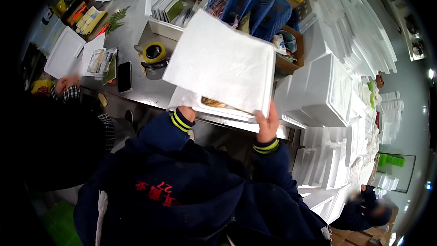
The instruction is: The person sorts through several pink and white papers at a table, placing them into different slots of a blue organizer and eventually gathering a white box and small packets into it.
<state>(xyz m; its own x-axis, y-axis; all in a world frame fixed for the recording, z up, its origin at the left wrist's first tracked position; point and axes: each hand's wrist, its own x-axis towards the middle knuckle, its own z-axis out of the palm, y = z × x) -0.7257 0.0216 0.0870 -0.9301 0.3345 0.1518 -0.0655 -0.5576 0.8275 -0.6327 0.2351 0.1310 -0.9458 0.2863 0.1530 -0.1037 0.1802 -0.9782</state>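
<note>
The white foam lid is held tilted above the foam box (contents exposed) on the desk; the left hand and right hand are each closed in a grip on a lower corner.

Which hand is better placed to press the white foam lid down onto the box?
Probably the right hand: it grips the near right edge of the white square foam lid, fingers over the rim. The left hand sits under the near left corner, mostly hidden.

A steel worktable stands on grey floor, with perhaps a green mat underfoot.
</note>
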